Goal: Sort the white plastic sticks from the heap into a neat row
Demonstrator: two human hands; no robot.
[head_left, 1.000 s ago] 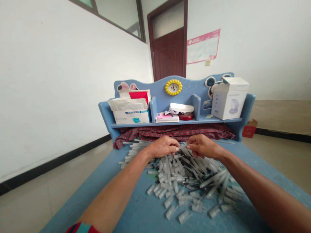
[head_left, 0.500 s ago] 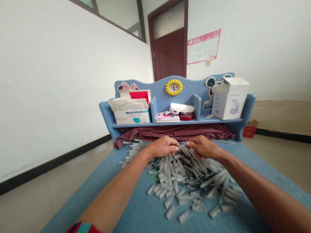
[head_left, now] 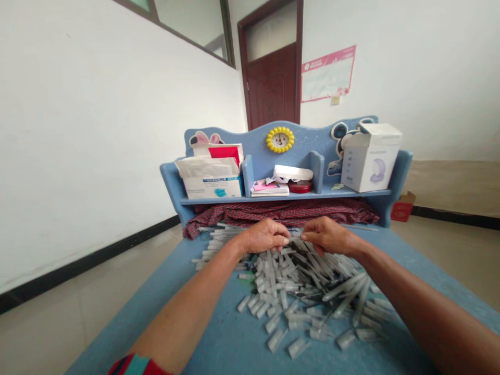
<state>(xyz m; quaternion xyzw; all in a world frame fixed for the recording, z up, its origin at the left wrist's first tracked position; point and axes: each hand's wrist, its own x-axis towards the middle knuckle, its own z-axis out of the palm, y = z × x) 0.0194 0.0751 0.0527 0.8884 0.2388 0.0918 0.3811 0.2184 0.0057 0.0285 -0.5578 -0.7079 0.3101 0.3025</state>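
Observation:
Over the far part of a heap of clear plastic pieces (head_left: 299,281), both hands are close together. My left hand (head_left: 267,235) is closed, thumb and fingers pinched at a small pale piece that is hard to make out. Just right of it, my right hand (head_left: 322,236) pinches too, its fingertips at something small and pale. Long clear tubes (head_left: 222,242) lie roughly side by side left of the heap, partly behind my left wrist. Short clear caps (head_left: 299,347) are scattered at the near edge of the heap.
The blue table (head_left: 219,333) has a raised shelf (head_left: 324,196) at its back. On it stand a mask box (head_left: 213,187), a white box (head_left: 367,161), papers and a red round tin (head_left: 300,187). A checked cloth (head_left: 281,212) lies under the shelf.
My right hand has shifted very slightly to the right, widening the small gap between the hands. My left hand is nearly still.

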